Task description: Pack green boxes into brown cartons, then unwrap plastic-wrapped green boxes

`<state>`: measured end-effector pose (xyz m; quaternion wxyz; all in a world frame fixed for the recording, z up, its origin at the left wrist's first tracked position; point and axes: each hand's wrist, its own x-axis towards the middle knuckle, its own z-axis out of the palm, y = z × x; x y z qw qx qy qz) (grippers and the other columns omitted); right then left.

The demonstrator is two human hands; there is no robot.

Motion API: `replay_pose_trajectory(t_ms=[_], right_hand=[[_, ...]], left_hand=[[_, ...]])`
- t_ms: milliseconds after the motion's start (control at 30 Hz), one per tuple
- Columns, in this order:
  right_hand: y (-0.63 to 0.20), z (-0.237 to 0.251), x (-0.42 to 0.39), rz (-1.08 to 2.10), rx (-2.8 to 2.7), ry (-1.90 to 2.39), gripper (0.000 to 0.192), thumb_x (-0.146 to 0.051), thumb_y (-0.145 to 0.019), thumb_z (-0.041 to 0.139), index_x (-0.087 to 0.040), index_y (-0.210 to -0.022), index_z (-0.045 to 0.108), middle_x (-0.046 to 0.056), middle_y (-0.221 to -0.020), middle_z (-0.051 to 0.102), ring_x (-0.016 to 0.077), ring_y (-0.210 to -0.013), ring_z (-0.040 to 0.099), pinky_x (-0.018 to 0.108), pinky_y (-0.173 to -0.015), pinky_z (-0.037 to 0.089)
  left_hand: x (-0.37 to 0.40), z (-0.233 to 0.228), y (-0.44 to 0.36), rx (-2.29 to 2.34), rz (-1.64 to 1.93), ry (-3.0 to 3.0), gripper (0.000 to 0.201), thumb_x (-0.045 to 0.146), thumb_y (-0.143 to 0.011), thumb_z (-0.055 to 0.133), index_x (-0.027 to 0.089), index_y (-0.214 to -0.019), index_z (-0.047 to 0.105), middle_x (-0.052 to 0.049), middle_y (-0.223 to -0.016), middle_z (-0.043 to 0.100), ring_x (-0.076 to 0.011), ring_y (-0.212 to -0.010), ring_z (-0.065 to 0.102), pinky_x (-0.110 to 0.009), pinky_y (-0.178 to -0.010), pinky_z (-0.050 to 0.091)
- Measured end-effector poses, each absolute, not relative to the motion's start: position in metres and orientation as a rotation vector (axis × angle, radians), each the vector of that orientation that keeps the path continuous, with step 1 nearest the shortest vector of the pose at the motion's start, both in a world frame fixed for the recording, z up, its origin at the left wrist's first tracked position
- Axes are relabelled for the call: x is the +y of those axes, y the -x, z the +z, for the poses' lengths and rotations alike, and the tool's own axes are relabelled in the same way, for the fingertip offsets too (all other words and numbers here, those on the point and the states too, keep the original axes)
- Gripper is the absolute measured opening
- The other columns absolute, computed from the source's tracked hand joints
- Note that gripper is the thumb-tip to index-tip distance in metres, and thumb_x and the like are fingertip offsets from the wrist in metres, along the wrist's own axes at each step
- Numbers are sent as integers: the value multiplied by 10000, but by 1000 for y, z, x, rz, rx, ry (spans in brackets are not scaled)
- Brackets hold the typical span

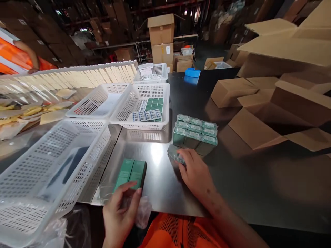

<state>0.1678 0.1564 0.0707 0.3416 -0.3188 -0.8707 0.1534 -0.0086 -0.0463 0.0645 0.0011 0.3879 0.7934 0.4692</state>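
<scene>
My left hand [121, 210] grips the near end of a pair of green boxes [130, 174] lying flat on the steel table [232, 186], with crumpled clear plastic film [143, 213] under the fingers. My right hand [195, 170] rests on a single film-wrapped green box [173, 153] at the foot of a stack of several wrapped green boxes [195, 134]. The fingers curl over that box's near edge.
White perforated baskets stand at the left: a large one [46, 172] near me, one [98, 100] behind it, and one [144, 103] holding green boxes and label sheets. Open cardboard cartons [271, 103] crowd the right. A person in orange [15, 55] stands far left.
</scene>
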Motion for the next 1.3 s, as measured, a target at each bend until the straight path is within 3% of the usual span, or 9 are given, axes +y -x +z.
replay_pose_trajectory(t_ms=[133, 233, 333, 467, 733, 867, 1100, 1200, 1300], right_hand=[[-190, 66, 144, 907, -1876, 891, 371, -344, -951, 640, -245, -1308, 628, 66, -998, 599, 183, -796, 653, 270, -599, 589], [-193, 54, 125, 1200, -1622, 861, 313, -398, -947, 675, -243, -1215, 631, 67, -1027, 634, 188, -840, 679, 290, -670, 623], [-197, 44, 107, 1303, -1678, 741, 369, -422, -908, 744, -249, -1216, 638, 108, -1218, 628, 244, -1051, 687, 340, -792, 644], [-207, 43, 102, 1148, -2069, 539, 599, -421, -893, 773, -331, -1439, 544, 118, -1486, 525, 316, -1253, 623, 381, -844, 655], [-196, 41, 99, 756, -1958, 386, 346, -436, -905, 753, -269, -1196, 666, 95, -1113, 674, 262, -955, 737, 372, -734, 688], [-196, 40, 93, 705, -1932, 361, 228, -327, -927, 731, -258, -1124, 641, 88, -1115, 660, 256, -928, 739, 363, -682, 695], [-198, 36, 90, 661, -1963, 406, 332, -186, -889, 689, -332, -1174, 601, 84, -1127, 646, 277, -915, 734, 392, -651, 710], [-195, 32, 94, 670, -1960, 357, 268, -226, -910, 688, -291, -1159, 614, 99, -1159, 640, 266, -958, 727, 370, -682, 705], [-194, 26, 101, 716, -2029, 297, 358, -290, -926, 672, -301, -1275, 593, 110, -1264, 632, 282, -1034, 722, 389, -747, 699]], left_hand=[[-4, 59, -9, 1995, 1559, -816, 536, 512, -778, 791, 224, -1213, 671, -112, -1204, 721, -150, -661, 679, -327, -699, 568], [27, 63, -20, 1478, 1684, -512, 777, 645, -632, 852, 179, -1227, 670, -103, -1058, 739, -206, -773, 713, -344, -764, 564], [47, 73, -28, 1327, 1815, -217, 630, 540, -589, 918, 142, -1033, 717, -31, -817, 712, -167, -727, 674, -278, -718, 523], [53, 83, -36, 1269, 1863, -93, 573, 416, -512, 970, 136, -937, 708, -2, -735, 689, -139, -643, 633, -255, -648, 491], [39, 71, -49, 1212, 1756, -178, 552, 507, -546, 946, 135, -877, 708, -57, -743, 731, -189, -647, 675, -288, -637, 508], [33, 79, -52, 1178, 1756, -206, 563, 480, -613, 920, 156, -1026, 717, -82, -889, 765, -256, -821, 728, -337, -745, 552], [34, 81, -67, 1234, 1953, -18, 606, 602, -628, 884, 199, -1058, 744, -88, -1052, 778, -297, -1073, 711, -365, -922, 555], [35, 78, -64, 1230, 2052, -6, 695, 496, -658, 905, 308, -1292, 688, -53, -1343, 696, -279, -1226, 650, -357, -1010, 520], [35, 74, -57, 1295, 2058, -69, 687, 507, -648, 907, 311, -1279, 721, -61, -1375, 682, -297, -1250, 631, -397, -1058, 486]])
